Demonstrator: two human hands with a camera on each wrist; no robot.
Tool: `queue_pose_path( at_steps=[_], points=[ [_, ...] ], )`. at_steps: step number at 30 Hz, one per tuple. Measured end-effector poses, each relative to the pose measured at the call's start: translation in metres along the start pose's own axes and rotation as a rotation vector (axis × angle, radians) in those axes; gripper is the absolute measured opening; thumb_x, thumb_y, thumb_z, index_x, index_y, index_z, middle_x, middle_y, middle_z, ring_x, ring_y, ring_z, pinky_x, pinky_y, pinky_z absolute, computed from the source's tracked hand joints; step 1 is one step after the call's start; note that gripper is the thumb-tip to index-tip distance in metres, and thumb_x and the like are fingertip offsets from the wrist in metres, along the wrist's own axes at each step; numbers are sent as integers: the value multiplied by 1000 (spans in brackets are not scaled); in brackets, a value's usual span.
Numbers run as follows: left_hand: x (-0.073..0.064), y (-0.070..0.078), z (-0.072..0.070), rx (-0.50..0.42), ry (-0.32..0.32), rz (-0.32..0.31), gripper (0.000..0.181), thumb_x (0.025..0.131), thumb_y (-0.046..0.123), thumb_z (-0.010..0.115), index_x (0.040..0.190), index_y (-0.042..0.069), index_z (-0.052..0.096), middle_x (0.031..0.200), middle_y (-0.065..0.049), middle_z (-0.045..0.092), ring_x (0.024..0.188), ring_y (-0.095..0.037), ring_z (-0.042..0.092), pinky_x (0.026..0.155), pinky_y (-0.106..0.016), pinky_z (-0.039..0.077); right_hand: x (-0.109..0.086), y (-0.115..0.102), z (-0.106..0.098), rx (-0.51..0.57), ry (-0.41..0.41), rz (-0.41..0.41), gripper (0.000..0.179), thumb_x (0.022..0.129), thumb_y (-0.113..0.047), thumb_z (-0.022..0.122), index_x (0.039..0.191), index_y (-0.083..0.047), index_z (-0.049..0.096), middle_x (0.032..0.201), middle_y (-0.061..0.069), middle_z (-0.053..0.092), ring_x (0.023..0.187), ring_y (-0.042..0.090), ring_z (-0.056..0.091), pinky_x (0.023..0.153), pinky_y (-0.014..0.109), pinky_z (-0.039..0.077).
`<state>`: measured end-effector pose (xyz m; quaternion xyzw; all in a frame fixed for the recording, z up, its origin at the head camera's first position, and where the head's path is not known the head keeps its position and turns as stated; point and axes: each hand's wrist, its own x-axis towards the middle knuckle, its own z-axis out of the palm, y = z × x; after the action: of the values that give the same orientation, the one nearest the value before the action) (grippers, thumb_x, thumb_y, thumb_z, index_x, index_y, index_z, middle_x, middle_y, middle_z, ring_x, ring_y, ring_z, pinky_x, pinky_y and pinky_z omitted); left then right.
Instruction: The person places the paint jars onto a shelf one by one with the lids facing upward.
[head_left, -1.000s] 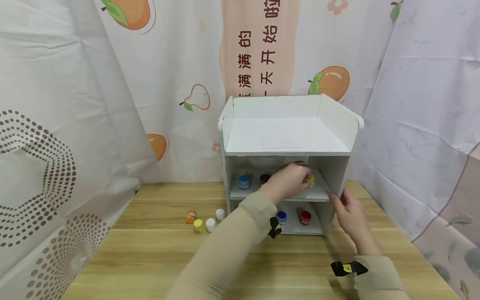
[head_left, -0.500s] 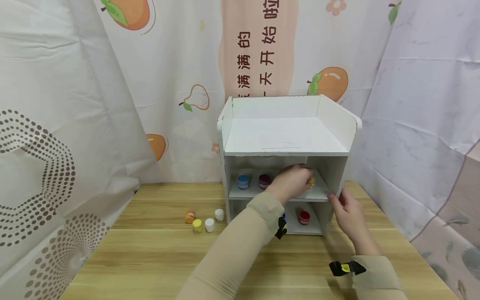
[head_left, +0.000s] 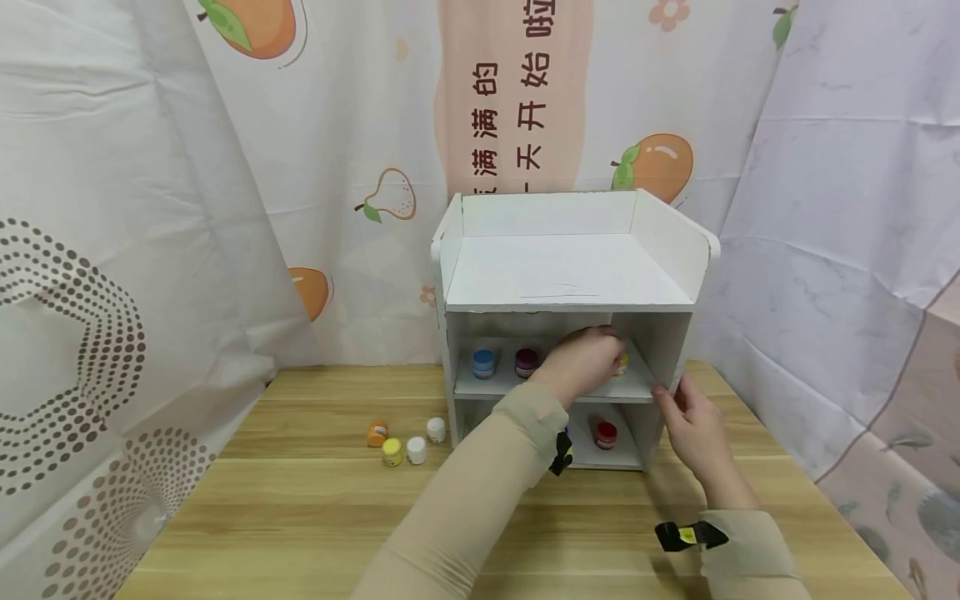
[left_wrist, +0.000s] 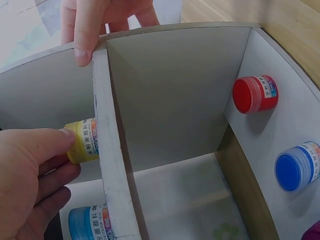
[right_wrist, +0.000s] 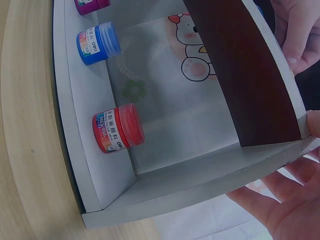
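My left hand (head_left: 581, 364) reaches into the upper compartment of a white shelf unit (head_left: 570, 271). In the left wrist view, thumb and fingers pinch the lid of a yellow paint jar (left_wrist: 84, 141), whose base is at the shelf board. Beside it stands a light blue jar (left_wrist: 89, 223), hidden behind the hand in the head view. My right hand (head_left: 699, 437) grips the unit's right side panel, its thumb at the front end of the middle board. Further left on that board stand a blue jar (head_left: 483, 364) and a purple jar (head_left: 527, 362).
The lower compartment holds a red jar (right_wrist: 117, 128), a blue jar (right_wrist: 98, 43) and a purple jar (right_wrist: 91, 5). On the wooden table (head_left: 300, 500), left of the unit, are an orange jar (head_left: 377, 433), a yellow jar (head_left: 392, 452) and two white-lidded jars (head_left: 416, 450).
My left hand and forearm have shifted slightly right, uncovering more of the purple jar and covering the lower blue one. The right hand keeps its grip on the side panel.
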<state>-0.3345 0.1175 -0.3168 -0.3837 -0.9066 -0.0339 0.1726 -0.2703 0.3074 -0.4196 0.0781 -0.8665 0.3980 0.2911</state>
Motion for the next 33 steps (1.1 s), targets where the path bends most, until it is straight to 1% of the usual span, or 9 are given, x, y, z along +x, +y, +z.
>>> queue_pose_path(
  at_steps=[7, 12, 16, 19, 22, 25, 29, 33],
  points=[
    [0, -1, 2, 12, 3, -9, 10, 102, 23, 63, 97, 21, 72, 93, 10, 60, 76, -2, 53, 66, -18, 45, -1, -2, 1, -12, 11, -1, 41, 107, -26, 53, 140, -1, 53, 122, 25, 66, 109, 37, 63, 76, 7, 42],
    [-1, -2, 1, 21, 18, 7, 10, 102, 23, 62, 97, 21, 71, 93, 10, 61, 77, -1, 54, 67, -17, 45, -1, -3, 2, -2, 12, -1, 42, 107, -26, 53, 140, -1, 52, 123, 26, 65, 109, 38, 63, 77, 5, 40],
    [-3, -3, -2, -32, 24, 21, 8, 102, 24, 63, 106, 20, 70, 99, 10, 62, 83, -1, 55, 71, -16, 46, -2, -3, 3, -2, 12, -4, 42, 107, -25, 53, 140, 0, 53, 124, 26, 65, 110, 39, 63, 77, 4, 39],
    [-8, -4, -7, -97, 28, 18, 16, 102, 26, 65, 116, 19, 69, 104, 9, 63, 87, -1, 56, 75, -15, 46, -2, -2, 3, 3, 15, -6, 41, 107, -25, 54, 139, 0, 53, 122, 26, 66, 109, 38, 63, 76, 4, 40],
    [-14, -7, -12, -138, 54, 21, 23, 102, 28, 64, 122, 19, 69, 109, 8, 64, 87, -1, 57, 77, -16, 47, -2, -2, 2, 5, 17, -7, 40, 107, -25, 54, 139, 0, 54, 121, 26, 66, 109, 39, 63, 77, 4, 40],
    [-22, -12, -17, -128, 107, 47, 24, 103, 28, 63, 123, 18, 70, 112, 7, 66, 89, -2, 59, 78, -16, 48, -2, -2, 1, 2, 13, -8, 40, 107, -25, 53, 139, 0, 53, 123, 26, 65, 110, 39, 62, 77, 4, 40],
    [-37, -20, -20, -76, 175, 118, 23, 101, 28, 66, 120, 16, 73, 112, 5, 68, 94, -5, 64, 81, -16, 50, -1, -2, 0, 2, 2, -9, 43, 107, -26, 52, 141, 1, 51, 125, 28, 64, 111, 41, 62, 77, 4, 39],
    [-55, -29, -20, -72, 213, 166, 23, 99, 28, 70, 117, 16, 73, 113, 5, 69, 98, -6, 65, 86, -17, 50, -2, -1, 0, 3, 1, -6, 43, 107, -26, 52, 141, 1, 51, 125, 28, 64, 112, 41, 63, 77, 3, 38]
  ],
)
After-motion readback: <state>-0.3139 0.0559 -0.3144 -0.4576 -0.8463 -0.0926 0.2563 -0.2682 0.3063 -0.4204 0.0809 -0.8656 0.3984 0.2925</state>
